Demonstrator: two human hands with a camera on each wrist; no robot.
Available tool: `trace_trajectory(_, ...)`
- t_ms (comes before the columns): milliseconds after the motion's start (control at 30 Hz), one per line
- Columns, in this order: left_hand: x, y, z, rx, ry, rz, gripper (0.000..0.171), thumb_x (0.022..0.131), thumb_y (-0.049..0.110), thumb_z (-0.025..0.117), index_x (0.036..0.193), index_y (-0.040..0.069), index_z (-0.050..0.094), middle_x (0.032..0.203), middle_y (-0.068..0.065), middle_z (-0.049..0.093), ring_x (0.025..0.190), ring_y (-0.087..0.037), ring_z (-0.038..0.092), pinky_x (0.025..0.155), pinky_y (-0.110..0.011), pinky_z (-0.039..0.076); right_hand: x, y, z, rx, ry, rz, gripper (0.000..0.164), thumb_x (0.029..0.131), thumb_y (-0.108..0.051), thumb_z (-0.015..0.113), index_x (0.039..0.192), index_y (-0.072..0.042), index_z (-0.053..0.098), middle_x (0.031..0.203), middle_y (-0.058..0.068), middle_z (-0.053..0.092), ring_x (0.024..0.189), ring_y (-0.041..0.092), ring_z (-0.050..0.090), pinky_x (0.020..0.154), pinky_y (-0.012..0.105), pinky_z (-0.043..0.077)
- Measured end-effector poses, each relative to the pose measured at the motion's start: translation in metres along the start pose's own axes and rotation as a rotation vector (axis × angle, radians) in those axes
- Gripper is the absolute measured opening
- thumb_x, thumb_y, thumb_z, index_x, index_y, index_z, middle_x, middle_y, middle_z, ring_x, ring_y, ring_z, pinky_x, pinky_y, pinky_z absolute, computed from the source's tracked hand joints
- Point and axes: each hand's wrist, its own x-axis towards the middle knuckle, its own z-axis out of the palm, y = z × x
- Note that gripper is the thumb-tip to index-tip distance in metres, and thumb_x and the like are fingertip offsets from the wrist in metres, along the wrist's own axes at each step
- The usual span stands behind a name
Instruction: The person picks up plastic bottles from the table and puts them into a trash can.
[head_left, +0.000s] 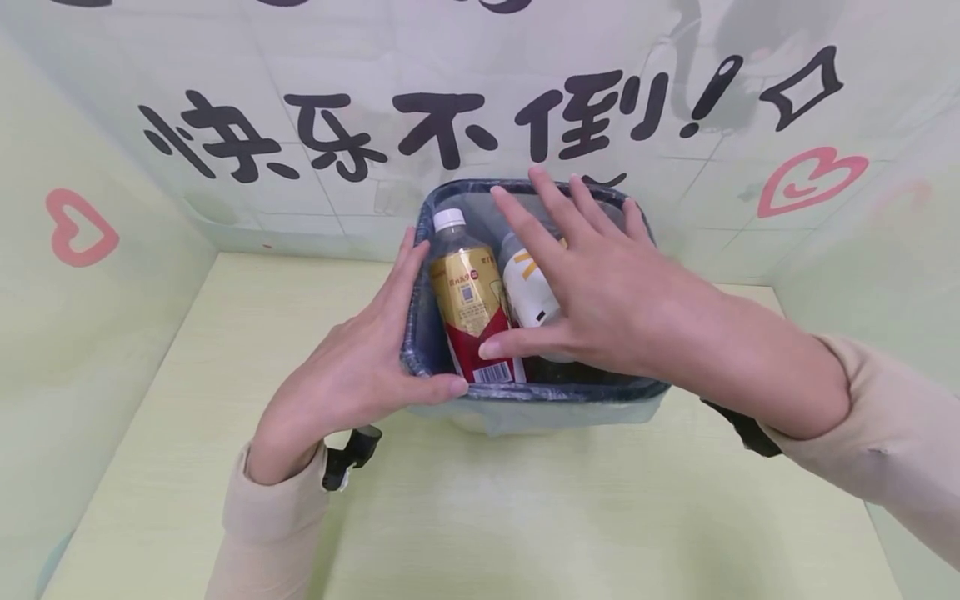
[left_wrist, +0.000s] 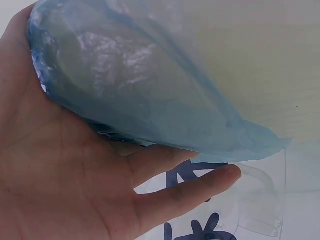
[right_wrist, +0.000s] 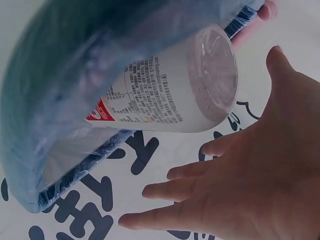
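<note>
A bin [head_left: 536,393] lined with a thin bluish plastic bag [left_wrist: 150,110] stands before me. Inside leans a gold-and-red drink bottle [head_left: 471,300] with a white cap. Beside it is a white-labelled bottle [head_left: 528,283], partly hidden under my right hand; its clear base [right_wrist: 215,77] shows above the rim in the right wrist view. My left hand [head_left: 356,358] rests along the bin's left side, fingers straight and thumb on the near rim. Above the white bottle my right hand [head_left: 607,292] spreads its fingers, holding nothing; a gap to the bottle shows in the right wrist view.
The bin is on a pale wooden tabletop [head_left: 525,517], close to a printed back wall [head_left: 337,200] with large black characters. Side panels with pink hearts [head_left: 81,227] close in the left and right. A dark wrist device [head_left: 352,457] sits at the left cuff.
</note>
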Motion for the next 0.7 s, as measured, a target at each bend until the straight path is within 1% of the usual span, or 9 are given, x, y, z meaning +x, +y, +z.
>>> trace_trajectory(200, -0.002, -0.001, 0.0, -0.004, -0.007, 0.02, 0.127, 0.075, 0.055, 0.082, 0.158, 0.032, -0.011, 0.161, 0.02, -0.018, 0.143, -0.031, 0.033, 0.097, -0.054, 0.046, 0.002, -0.002, 0.001, 0.017, 0.015, -0.035, 0.122, 0.07, -0.087, 0.056, 0.16, -0.031, -0.005, 0.166, 0.007, -0.012, 0.15, 0.04, -0.003, 0.11, 0.073, 0.006)
trace_trajectory(267, -0.003, -0.002, -0.001, -0.013, -0.02, 0.029, 0.128, 0.074, 0.058, 0.081, 0.158, 0.032, -0.012, 0.161, 0.018, -0.021, 0.145, -0.032, 0.029, 0.098, -0.054, 0.046, 0.002, -0.003, 0.002, 0.015, 0.012, -0.053, 0.123, 0.069, -0.087, 0.057, 0.16, -0.031, -0.004, 0.166, 0.008, -0.011, 0.15, 0.041, -0.003, 0.111, 0.072, 0.005)
trace_trajectory(333, -0.004, -0.004, -0.003, -0.021, -0.03, 0.051, 0.129, 0.073, 0.066, 0.077, 0.158, 0.031, -0.014, 0.161, 0.015, -0.023, 0.146, -0.034, 0.024, 0.099, -0.055, 0.045, 0.002, -0.003, 0.003, 0.013, 0.009, -0.068, 0.123, 0.069, -0.088, 0.056, 0.16, -0.031, -0.003, 0.166, 0.008, -0.01, 0.15, 0.041, -0.002, 0.111, 0.072, 0.004)
trace_trajectory(433, -0.006, -0.004, -0.005, -0.024, -0.042, 0.081, 0.131, 0.068, 0.081, 0.064, 0.157, 0.031, -0.017, 0.161, 0.009, -0.025, 0.148, -0.037, 0.017, 0.102, -0.057, 0.042, 0.001, -0.002, 0.005, 0.017, 0.011, -0.082, 0.122, 0.069, -0.088, 0.056, 0.16, -0.031, -0.002, 0.166, 0.008, -0.007, 0.15, 0.042, -0.001, 0.111, 0.072, 0.004)
trace_trajectory(533, -0.01, -0.003, -0.01, -0.028, -0.032, 0.089, 0.131, 0.066, 0.079, 0.066, 0.156, 0.034, -0.019, 0.161, 0.01, -0.025, 0.149, -0.037, 0.013, 0.105, -0.06, 0.037, -0.002, 0.002, 0.006, 0.037, 0.009, -0.082, 0.121, 0.07, -0.087, 0.057, 0.16, -0.032, -0.002, 0.166, 0.008, -0.007, 0.15, 0.042, -0.001, 0.111, 0.072, 0.004)
trace_trajectory(567, -0.012, -0.002, -0.012, -0.029, -0.028, 0.083, 0.131, 0.066, 0.075, 0.069, 0.155, 0.036, -0.019, 0.161, 0.011, -0.025, 0.149, -0.037, 0.013, 0.105, -0.06, 0.038, -0.003, 0.004, 0.006, 0.042, 0.006, -0.078, 0.12, 0.071, -0.087, 0.056, 0.16, -0.032, -0.003, 0.166, 0.007, -0.007, 0.15, 0.041, -0.001, 0.111, 0.072, 0.004)
trace_trajectory(633, -0.015, -0.002, -0.015, -0.028, -0.013, 0.077, 0.13, 0.067, 0.072, 0.071, 0.155, 0.039, -0.018, 0.16, 0.013, -0.025, 0.149, -0.037, 0.013, 0.102, -0.062, 0.039, -0.006, 0.007, 0.005, 0.057, -0.005, -0.067, 0.12, 0.072, -0.086, 0.056, 0.16, -0.032, -0.004, 0.166, 0.007, -0.008, 0.15, 0.04, -0.003, 0.111, 0.071, 0.003)
trace_trajectory(667, -0.016, -0.002, -0.017, -0.028, -0.001, 0.073, 0.129, 0.066, 0.073, 0.071, 0.155, 0.04, -0.017, 0.16, 0.015, -0.025, 0.149, -0.036, 0.013, 0.102, -0.063, 0.039, -0.007, 0.009, 0.005, 0.058, -0.009, -0.063, 0.12, 0.072, -0.087, 0.055, 0.16, -0.031, -0.005, 0.166, 0.006, -0.009, 0.15, 0.04, -0.003, 0.111, 0.071, 0.002)
trace_trajectory(700, -0.018, -0.003, -0.018, -0.028, 0.011, 0.072, 0.128, 0.065, 0.077, 0.067, 0.155, 0.042, -0.016, 0.159, 0.017, -0.025, 0.149, -0.036, 0.012, 0.101, -0.064, 0.039, -0.008, 0.011, 0.005, 0.059, -0.014, -0.057, 0.12, 0.072, -0.087, 0.054, 0.16, -0.031, -0.006, 0.166, 0.006, -0.009, 0.15, 0.039, -0.004, 0.111, 0.071, 0.002)
